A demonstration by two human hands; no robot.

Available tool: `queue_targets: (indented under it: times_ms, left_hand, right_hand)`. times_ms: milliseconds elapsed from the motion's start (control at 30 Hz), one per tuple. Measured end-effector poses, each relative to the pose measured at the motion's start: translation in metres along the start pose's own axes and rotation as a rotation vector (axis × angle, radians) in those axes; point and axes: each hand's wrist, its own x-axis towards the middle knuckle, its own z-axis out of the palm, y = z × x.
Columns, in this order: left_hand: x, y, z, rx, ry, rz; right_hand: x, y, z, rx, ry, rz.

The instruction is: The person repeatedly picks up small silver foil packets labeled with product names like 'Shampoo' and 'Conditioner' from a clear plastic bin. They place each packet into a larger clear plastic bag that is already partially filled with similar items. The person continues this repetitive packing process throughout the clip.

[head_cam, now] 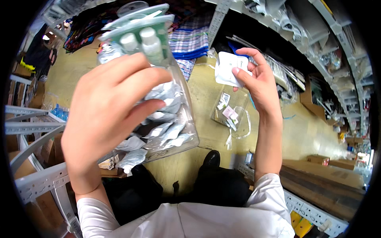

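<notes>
My left hand (110, 110) hovers over a clear plastic bin (190, 131). Its thumb and index finger are apart, with nothing seen between them; the other fingertips are partly hidden. Inside the bin lie several silvery spouted pouches (162, 131), and one pouch (132, 159) hangs over the near left side. At the bin's far end stand clear zip bags (137, 28) with white-capped bottles (151, 40) in them. Raised to the right, my right hand (259, 77) pinches a flat white packet (230, 69) bearing print between thumb and fingers.
On the yellowish floor sits a clear box (215, 116) with small cards, a white strap (248, 125) beside it. Folded plaid bags (189, 41) lie ahead. Metal shelving stands left (38, 128) and right (336, 29). Long cardboard (324, 181) lies at my right.
</notes>
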Motion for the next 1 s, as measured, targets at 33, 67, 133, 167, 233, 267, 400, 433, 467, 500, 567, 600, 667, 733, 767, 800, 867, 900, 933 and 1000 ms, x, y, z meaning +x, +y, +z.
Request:
queue_targets:
  times_ms: [33,67,133,167,233,267,400,433,467,500,567,600,667,733,767,800,867,900,933,1000]
  left_hand:
    - [-0.001,0.0,-0.001,-0.01,0.027,0.004]
    - [-0.003,-0.001,-0.004,-0.029,0.044,0.007]
    - [-0.004,-0.002,-0.005,-0.053,0.141,0.007]
    - [-0.005,-0.004,-0.005,-0.065,0.187,0.008]
    - [-0.008,-0.011,-0.001,-0.153,0.203,-0.013]
    - [-0.01,-0.015,0.002,-0.191,0.207,-0.017]
    - [-0.01,-0.019,-0.002,-0.453,0.152,-0.086]
    - [-0.012,-0.02,-0.004,-0.514,0.125,-0.111]
    - [-0.013,-0.024,-0.007,-0.505,0.088,-0.128]
    - [-0.014,-0.025,-0.01,-0.545,0.067,-0.147]
    - [-0.017,-0.026,-0.018,-0.625,0.024,-0.184]
    - [-0.021,-0.027,-0.011,-0.659,0.059,-0.146]
    - [-0.026,-0.031,-0.007,-0.645,0.05,-0.11]
    - [-0.029,-0.034,-0.015,-0.534,0.001,-0.094]
    - [-0.03,-0.035,-0.019,-0.526,-0.02,-0.073]
    - [-0.031,-0.036,-0.021,-0.519,-0.043,-0.048]
    - [-0.034,-0.046,-0.015,-0.495,-0.053,0.029]
    - [-0.036,-0.05,-0.015,-0.483,-0.057,0.042]
    - [-0.037,-0.053,-0.015,-0.471,-0.061,0.055]
    - [-0.04,-0.055,-0.02,-0.478,-0.141,0.016]
  right_hand:
    - [-0.004,-0.015,0.013,0.024,-0.049,-0.034]
    - [-0.006,-0.027,0.022,0.002,-0.093,-0.071]
    - [-0.013,-0.051,0.041,-0.025,-0.156,-0.111]
    - [-0.016,-0.062,0.051,-0.031,-0.176,-0.112]
    - [-0.022,-0.073,0.066,-0.048,-0.21,-0.114]
    - [-0.023,-0.077,0.073,-0.055,-0.234,-0.119]
    - [-0.028,-0.09,0.095,-0.029,-0.293,-0.142]
    - [-0.029,-0.092,0.1,-0.033,-0.301,-0.16]
    - [-0.029,-0.094,0.104,-0.033,-0.296,-0.162]
    - [-0.03,-0.096,0.107,-0.037,-0.285,-0.158]
    - [-0.03,-0.096,0.112,-0.005,-0.234,-0.158]
    - [-0.03,-0.095,0.113,-0.001,-0.233,-0.143]
    - [-0.034,-0.096,0.116,-0.029,-0.222,-0.143]
    - [-0.039,-0.092,0.122,-0.076,-0.208,-0.154]
    - [-0.042,-0.09,0.125,-0.099,-0.201,-0.16]
    - [-0.048,-0.089,0.13,-0.06,-0.187,-0.161]
    - [-0.062,-0.091,0.136,-0.194,-0.161,-0.174]
    - [-0.068,-0.091,0.142,-0.256,-0.158,-0.184]
    - [-0.075,-0.089,0.148,-0.336,-0.131,-0.274]
    - [-0.085,-0.085,0.152,-0.552,-0.123,-0.466]
